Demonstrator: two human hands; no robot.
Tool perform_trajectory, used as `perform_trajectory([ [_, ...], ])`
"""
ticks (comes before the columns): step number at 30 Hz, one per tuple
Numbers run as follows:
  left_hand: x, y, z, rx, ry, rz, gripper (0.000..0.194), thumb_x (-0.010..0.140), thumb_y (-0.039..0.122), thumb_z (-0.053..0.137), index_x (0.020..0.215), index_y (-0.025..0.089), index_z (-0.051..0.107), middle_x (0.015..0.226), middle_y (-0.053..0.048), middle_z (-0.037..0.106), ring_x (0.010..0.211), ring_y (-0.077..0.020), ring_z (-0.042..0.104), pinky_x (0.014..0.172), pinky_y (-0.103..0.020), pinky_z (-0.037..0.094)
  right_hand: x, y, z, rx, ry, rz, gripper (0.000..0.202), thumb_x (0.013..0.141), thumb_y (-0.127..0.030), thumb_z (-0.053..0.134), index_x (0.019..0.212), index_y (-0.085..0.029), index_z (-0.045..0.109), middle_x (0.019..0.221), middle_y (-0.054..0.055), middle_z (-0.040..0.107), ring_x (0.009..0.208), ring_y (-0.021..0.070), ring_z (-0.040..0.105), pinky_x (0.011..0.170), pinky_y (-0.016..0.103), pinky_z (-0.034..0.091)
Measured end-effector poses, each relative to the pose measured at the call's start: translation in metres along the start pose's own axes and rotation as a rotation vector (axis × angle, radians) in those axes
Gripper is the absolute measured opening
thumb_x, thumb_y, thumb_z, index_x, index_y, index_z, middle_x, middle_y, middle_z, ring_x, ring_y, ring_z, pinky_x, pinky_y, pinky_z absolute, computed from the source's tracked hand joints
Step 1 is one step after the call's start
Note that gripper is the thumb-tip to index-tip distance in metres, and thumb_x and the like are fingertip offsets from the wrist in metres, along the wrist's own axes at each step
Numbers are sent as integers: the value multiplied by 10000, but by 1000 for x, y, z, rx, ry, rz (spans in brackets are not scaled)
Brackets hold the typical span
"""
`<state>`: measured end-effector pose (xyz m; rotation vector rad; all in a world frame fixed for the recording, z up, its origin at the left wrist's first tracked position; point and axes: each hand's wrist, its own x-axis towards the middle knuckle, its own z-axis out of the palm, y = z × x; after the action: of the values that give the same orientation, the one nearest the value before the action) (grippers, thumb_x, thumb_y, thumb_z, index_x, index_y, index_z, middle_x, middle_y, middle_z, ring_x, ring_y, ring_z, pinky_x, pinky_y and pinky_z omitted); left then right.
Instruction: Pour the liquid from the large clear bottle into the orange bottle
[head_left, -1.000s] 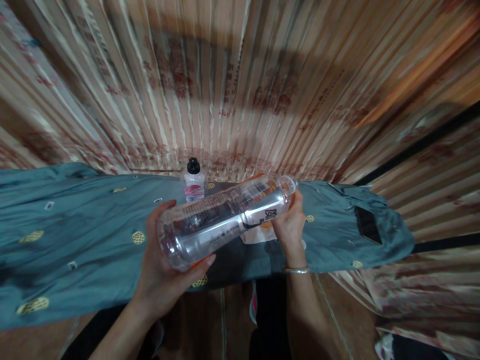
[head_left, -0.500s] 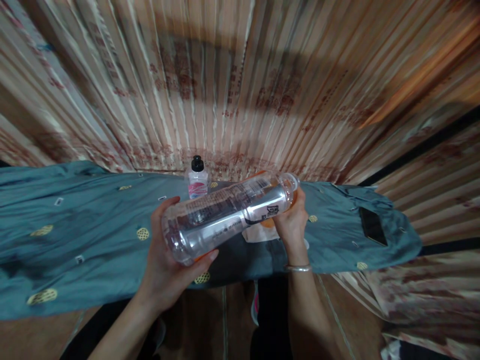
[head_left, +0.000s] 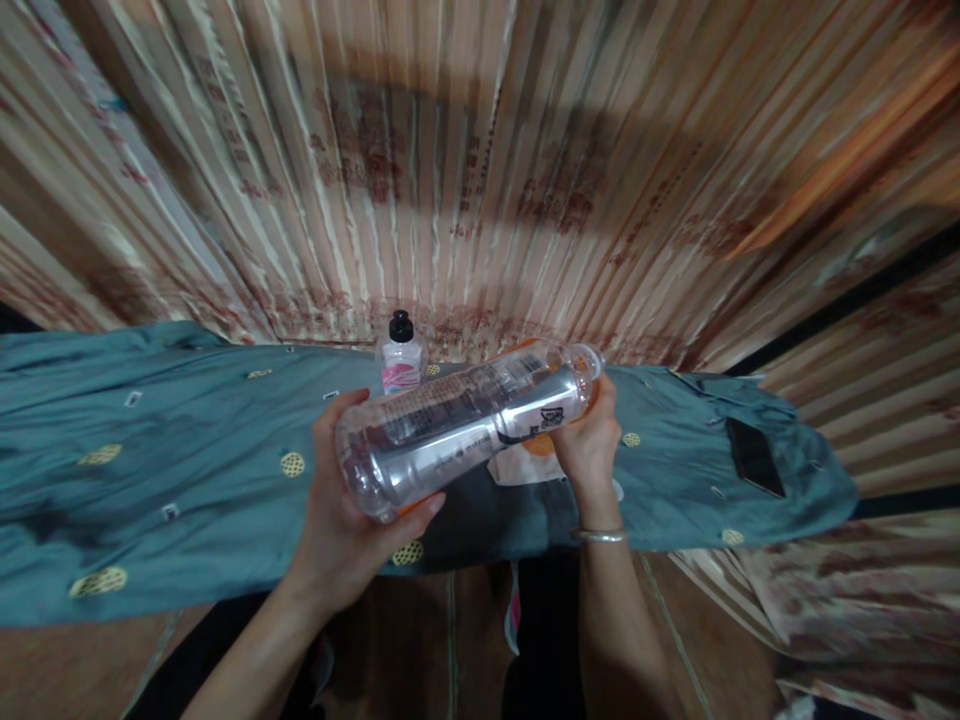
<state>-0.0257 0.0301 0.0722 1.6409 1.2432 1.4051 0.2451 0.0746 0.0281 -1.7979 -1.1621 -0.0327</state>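
Note:
A large clear plastic bottle (head_left: 465, 430) with a printed silvery label lies tilted in the air over the cloth-covered surface, its neck up to the right. My left hand (head_left: 345, 510) is closed around its base, thumb below and fingers on the far side. Near the neck, my right hand (head_left: 589, 440) grips the other end; its fingers are mostly hidden behind the bottle. Orange shows along the bottle's edge, and I cannot tell what it belongs to. Behind the bottle stands a small clear bottle (head_left: 402, 365) with a black cap and pink label. Below the right hand lies a white cloth-like piece (head_left: 517, 468) with an orange patch.
A teal cloth with yellow pineapples (head_left: 210, 480) covers the long narrow surface. Toward its right end lies a dark phone (head_left: 754, 458). A pleated, patterned curtain (head_left: 450, 180) hangs right behind the surface. My legs and the tiled floor (head_left: 420, 650) are below.
Both hands keep their hold on the large bottle, which has barely moved. The whole view has shifted slightly, so things appear a little farther right.

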Motion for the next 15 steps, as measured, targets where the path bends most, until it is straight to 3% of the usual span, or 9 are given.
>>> perform_trajectory([
  [7, -2, 3, 4, -58, 30, -47, 872, 613, 341, 910, 1358, 306, 458, 1198, -47, 702, 1044, -296, 767, 897, -458, 676, 1, -1, -1, -40, -22, 29, 711, 785, -449, 687, 1421, -149, 578, 1092, 175, 822, 934, 379, 803, 773, 438, 621],
  [15, -7, -7, 13, -151, 28, -65, 809, 649, 328, 889, 1349, 311, 482, 1225, -38, 734, 1112, -307, 777, 965, -449, 669, 2, -3, -3, -31, -22, 46, 736, 764, -436, 679, 1424, -129, 575, 1124, 190, 808, 993, 384, 796, 830, 458, 631],
])
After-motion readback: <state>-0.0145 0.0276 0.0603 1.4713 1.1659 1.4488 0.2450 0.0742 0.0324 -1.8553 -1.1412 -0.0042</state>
